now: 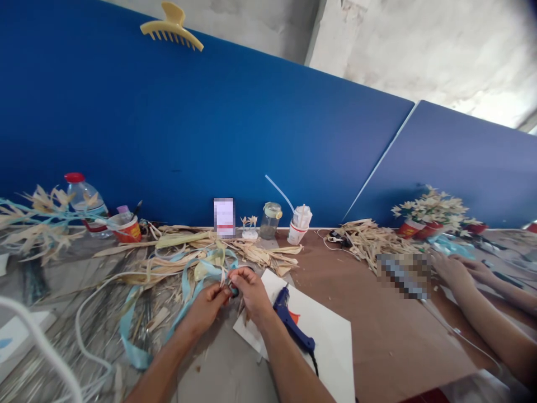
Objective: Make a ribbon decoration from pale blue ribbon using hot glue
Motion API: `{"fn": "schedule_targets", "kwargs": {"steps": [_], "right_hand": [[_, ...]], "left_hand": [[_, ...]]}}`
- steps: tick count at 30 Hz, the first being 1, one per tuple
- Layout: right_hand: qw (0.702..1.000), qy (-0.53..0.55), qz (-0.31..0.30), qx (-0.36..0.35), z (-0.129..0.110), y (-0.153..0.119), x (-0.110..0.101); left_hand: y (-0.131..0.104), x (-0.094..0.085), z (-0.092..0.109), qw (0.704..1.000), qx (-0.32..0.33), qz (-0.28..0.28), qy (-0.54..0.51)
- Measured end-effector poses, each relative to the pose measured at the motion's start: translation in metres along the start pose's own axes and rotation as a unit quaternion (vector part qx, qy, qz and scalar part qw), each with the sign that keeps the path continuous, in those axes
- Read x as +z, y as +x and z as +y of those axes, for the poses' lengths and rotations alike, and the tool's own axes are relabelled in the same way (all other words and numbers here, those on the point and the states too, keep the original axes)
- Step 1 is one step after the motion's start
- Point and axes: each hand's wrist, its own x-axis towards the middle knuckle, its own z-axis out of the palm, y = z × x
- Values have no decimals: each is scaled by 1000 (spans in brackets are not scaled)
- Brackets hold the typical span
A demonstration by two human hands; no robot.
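Note:
My left hand [212, 305] and my right hand [250, 290] meet over the table, fingers pinched close together. From the left fingertips rises a thin pale strip [223, 277], perhaps dried husk. Something small and dark shows at the right fingers, too hidden to name. Light blue ribbon [136, 352] curls beside and behind my left hand. Just beyond both hands lie dried corn husks [268, 254]. A blue hot glue gun [291, 322] rests on a white board [331, 336], right of my right forearm.
Along the blue partition [251, 129] stand a phone [224, 217], a glass jar [271, 221], paper cups and a plastic bottle [86, 201]. A white cable [79, 313] loops at left, among clear stems. At right, another person's hands [453, 274] work near a husk pile [369, 243].

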Motion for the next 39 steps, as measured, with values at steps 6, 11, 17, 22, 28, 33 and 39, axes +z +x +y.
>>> {"fn": "schedule_targets", "kwargs": {"steps": [6,11,17,22,28,33,39], "right_hand": [[999,-16,-27,30,-3,-3,3],[998,-29,-18,51,-1,-1,1],[1000,-17,19,18,-2,0,0],[999,-16,19,21,-1,0,-1],[999,-14,33,-29,-1,2,-1],[999,-34,21,-29,-1,2,0],[997,-70,28,-28,3,1,0]], "left_hand": [[0,3,-1,999,-3,-44,-20],[-3,4,0,996,-20,-45,-71],[-5,3,3,989,-17,-16,-149],[-6,3,10,991,-20,0,-136],[-5,2,8,982,-33,-6,-185],[-4,1,7,979,-38,4,-200],[-4,3,9,985,-26,17,-170]]}}
